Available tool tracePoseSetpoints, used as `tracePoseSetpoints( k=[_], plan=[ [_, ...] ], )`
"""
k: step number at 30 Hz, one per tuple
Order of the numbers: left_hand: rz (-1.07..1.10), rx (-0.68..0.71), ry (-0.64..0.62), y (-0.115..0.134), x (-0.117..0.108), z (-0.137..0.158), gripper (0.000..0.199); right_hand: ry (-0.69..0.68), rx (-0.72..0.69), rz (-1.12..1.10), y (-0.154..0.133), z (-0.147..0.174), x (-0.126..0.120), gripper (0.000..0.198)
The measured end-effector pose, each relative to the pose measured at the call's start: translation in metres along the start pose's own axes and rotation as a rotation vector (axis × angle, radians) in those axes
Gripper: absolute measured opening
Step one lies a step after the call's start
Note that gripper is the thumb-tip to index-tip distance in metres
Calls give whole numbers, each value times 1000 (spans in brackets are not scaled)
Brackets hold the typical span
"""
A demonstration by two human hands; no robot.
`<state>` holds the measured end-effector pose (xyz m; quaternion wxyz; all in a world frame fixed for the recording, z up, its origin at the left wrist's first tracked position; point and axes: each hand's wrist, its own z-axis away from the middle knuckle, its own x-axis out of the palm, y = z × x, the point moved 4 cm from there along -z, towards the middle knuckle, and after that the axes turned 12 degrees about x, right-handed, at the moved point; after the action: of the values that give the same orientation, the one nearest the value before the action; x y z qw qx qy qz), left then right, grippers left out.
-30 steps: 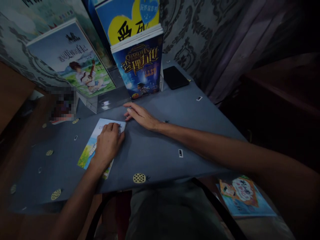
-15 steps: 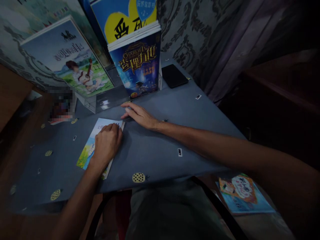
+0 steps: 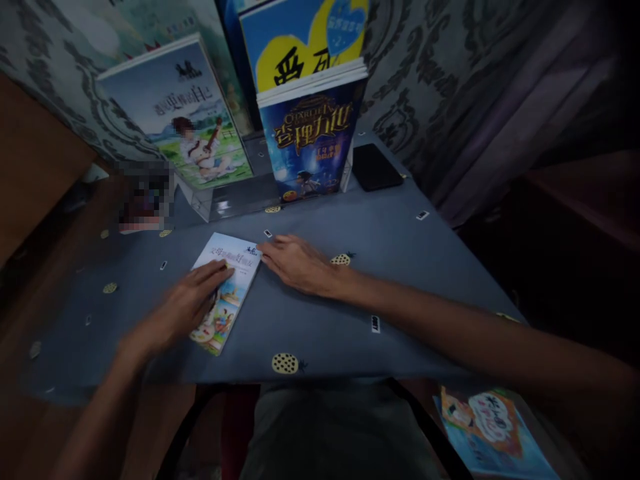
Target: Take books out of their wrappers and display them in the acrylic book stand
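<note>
A thin illustrated book [image 3: 234, 267] lies flat on the blue-grey tablecloth [image 3: 310, 320] in front of me. My left hand [image 3: 187, 303] rests on the book's left half with its fingers stretched out and loose; it is blurred by motion. My right hand [image 3: 300, 263] lies flat on the cloth, fingertips touching the book's upper right corner. Neither hand grips anything.
A clear stand [image 3: 230, 200] at the back holds a pale book [image 3: 180, 113], a dark blue book [image 3: 310, 143] and a blue-yellow one [image 3: 305, 40]. A black phone [image 3: 375, 167] lies at the back right. Another picture book [image 3: 490, 427] lies on the floor at right. Patterned curtain behind.
My left hand has uncurled from a fist on the book and slid down-left, fingers now extended. My right hand moved closer to the book's corner. The view shifted.
</note>
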<state>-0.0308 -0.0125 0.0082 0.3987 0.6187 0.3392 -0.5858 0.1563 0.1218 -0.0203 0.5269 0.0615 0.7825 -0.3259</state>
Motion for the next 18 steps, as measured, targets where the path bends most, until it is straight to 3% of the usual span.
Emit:
tracePoseSetpoints(
  k=[3, 6, 9, 13, 18],
  plan=[
    [13, 24, -101, -1, -3, 45, 69, -37, -35, -13, -8, 1, 4, 31],
    [3, -8, -140, 9, -3, 67, 80, -56, -56, -19, -8, -11, 13, 33],
    [13, -28, -104, 20, 2, 65, 80, -62, -50, -4, -1, -34, 26, 37],
    [44, -56, 0, 31, 12, 49, 67, -73, -110, -23, 8, -63, 40, 40],
    [-77, -84, 177, 42, 19, 33, 53, -43, -199, -68, 14, -70, 51, 45]
  ],
)
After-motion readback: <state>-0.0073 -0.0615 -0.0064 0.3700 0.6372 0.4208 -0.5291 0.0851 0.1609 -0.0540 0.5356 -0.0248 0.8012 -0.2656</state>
